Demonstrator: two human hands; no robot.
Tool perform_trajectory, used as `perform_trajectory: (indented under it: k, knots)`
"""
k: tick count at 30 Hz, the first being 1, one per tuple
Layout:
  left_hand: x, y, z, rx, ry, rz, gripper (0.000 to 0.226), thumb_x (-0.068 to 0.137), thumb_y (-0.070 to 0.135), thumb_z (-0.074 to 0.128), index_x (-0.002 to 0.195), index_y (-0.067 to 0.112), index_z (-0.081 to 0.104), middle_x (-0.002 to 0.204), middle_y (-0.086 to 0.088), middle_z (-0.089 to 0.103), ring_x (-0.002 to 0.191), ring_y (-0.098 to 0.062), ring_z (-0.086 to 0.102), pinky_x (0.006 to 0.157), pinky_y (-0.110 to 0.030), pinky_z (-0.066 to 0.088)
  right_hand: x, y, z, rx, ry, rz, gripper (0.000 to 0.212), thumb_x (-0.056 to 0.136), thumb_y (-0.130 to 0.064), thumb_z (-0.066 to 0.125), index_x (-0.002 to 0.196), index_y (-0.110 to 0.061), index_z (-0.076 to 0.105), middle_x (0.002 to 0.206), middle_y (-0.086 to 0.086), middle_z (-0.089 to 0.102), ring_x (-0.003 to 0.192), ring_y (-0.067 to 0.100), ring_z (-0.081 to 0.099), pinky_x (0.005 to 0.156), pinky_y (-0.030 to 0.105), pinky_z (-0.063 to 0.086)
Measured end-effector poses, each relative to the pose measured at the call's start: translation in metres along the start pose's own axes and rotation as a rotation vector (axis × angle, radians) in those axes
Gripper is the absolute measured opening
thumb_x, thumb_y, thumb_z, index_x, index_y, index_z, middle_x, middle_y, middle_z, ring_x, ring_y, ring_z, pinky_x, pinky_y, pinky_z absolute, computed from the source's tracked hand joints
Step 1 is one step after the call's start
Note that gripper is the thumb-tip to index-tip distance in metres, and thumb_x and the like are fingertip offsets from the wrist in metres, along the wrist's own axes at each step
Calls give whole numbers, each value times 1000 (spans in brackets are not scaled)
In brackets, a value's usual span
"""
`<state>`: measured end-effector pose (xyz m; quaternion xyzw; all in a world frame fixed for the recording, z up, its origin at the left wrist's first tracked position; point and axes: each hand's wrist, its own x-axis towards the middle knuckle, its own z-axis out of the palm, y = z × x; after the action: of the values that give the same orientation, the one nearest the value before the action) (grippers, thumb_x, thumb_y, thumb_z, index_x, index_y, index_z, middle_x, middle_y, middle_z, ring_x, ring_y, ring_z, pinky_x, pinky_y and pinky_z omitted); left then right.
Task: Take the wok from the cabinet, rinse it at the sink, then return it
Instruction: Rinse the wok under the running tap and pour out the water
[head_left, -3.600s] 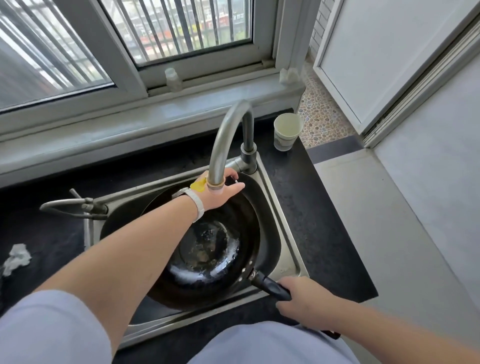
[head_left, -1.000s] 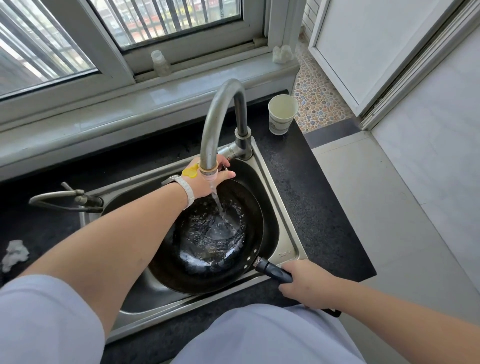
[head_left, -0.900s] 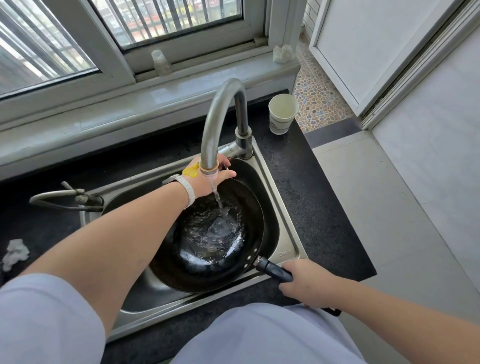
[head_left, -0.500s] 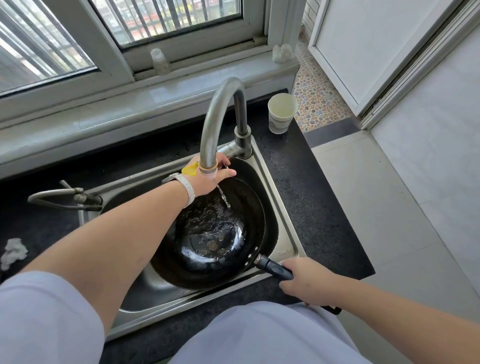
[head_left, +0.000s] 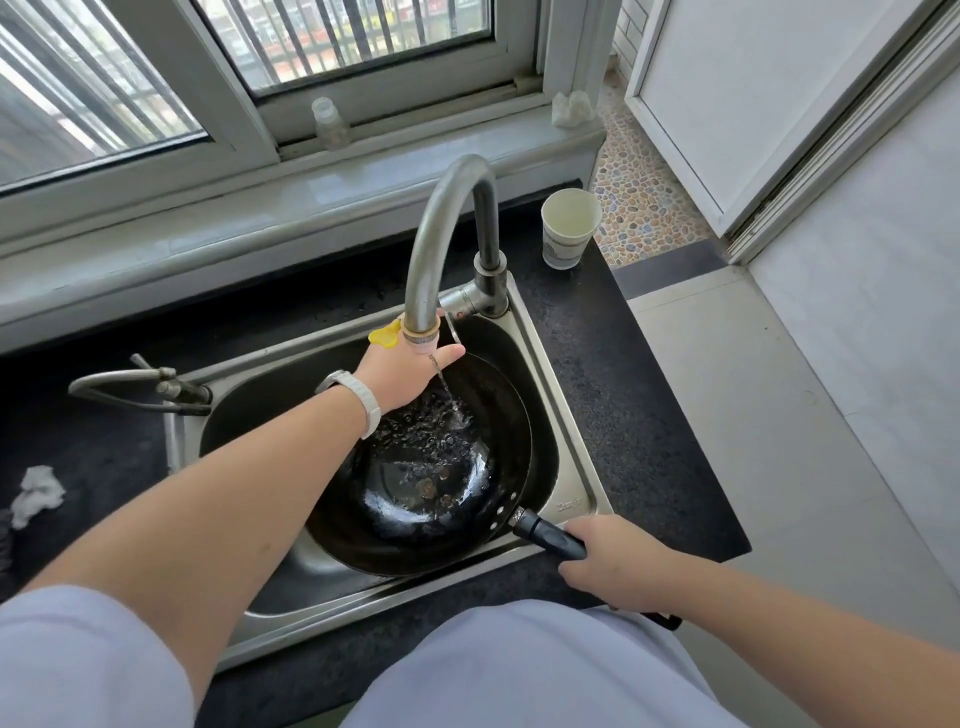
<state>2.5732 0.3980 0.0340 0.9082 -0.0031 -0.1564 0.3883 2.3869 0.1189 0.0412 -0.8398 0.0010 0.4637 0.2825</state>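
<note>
wok: black round metal wok (head_left: 415, 525), wet and glossy, in the steel sink (head_left: 569, 467), between both hands.
inside: shallow bubbly water (head_left: 431, 441), brown specks.
right hand (head_left: 613, 566): fingers wrapped round its handle (head_left: 545, 535).
left hand (head_left: 402, 371): at the curved grey tap (head_left: 441, 234); fingers hidden, cannot tell.

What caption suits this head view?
Right hand holds the wok in the sink; left hand at the trickling faucet.

black countertop (head_left: 639, 415) with inset steel sink (head_left: 576, 467), paper cup (head_left: 569, 228) back right, crumpled tissue (head_left: 36, 493) far left
</note>
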Motion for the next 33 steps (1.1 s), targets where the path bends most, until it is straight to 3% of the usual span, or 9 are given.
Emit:
perform_trajectory:
  k: [6,10,12,15,18,22,27,30,33]
  knots:
    - [-76,-15,10,-161,78,-185,32,85,45,71,113,36,60,104,16,66,93,6,62,73,-9,45,1,-7,-5,6,15,-22,18,84,-27,63,91,-10,62,76,6,62,62,17,54,56,32,46]
    - [-134,-10,27,-305,194,-311,8,85,39,70,91,35,67,88,14,71,81,2,65,70,-14,48,3,-9,-10,5,-4,-41,15,85,-26,62,92,-13,62,74,4,60,58,17,56,52,31,54]
    - [-167,1,40,-362,226,-335,9,80,45,65,83,37,67,78,15,70,72,2,63,61,-11,46,4,-8,-11,22,-23,-41,16,85,-27,62,93,-13,63,73,6,61,56,19,58,48,30,56]
    - [-207,14,70,-346,135,-379,18,77,52,58,79,35,65,75,9,69,69,-6,63,64,-18,51,8,-7,-13,-9,-43,-51,19,85,-28,61,96,-12,64,72,6,62,50,18,59,48,34,58]
    - [-222,24,101,-370,44,-478,22,84,43,60,75,24,64,73,0,71,62,-6,64,64,-27,52,11,-7,-18,-37,-52,-84,13,84,-29,61,89,-17,62,68,4,61,41,15,58,47,35,57]
    - [-219,41,134,-582,-57,-618,22,93,37,59,88,16,64,79,-2,71,61,-8,66,55,-23,50,11,-13,-25,-82,-39,-138,14,85,-28,63,89,-15,63,66,4,63,40,16,62,45,33,56]
    - [-211,59,160,-890,-53,-677,50,75,53,63,111,19,59,92,-1,72,71,-10,69,55,-22,51,8,-21,-32,-94,-62,-200,21,89,-31,63,91,-10,64,69,7,63,45,18,62,48,37,57]
    - [-211,61,163,-1159,12,-622,47,78,45,67,115,17,58,94,1,73,82,-12,70,60,-24,50,2,-24,-32,-69,-75,-219,28,89,-37,64,92,-10,65,66,6,62,44,16,59,44,30,50]
    - [-207,54,160,-1417,73,-518,34,85,31,69,115,18,61,108,-7,72,92,-16,69,72,-29,54,-2,-25,-28,-56,-73,-216,19,89,-30,64,93,-12,64,67,6,62,42,16,58,46,30,51]
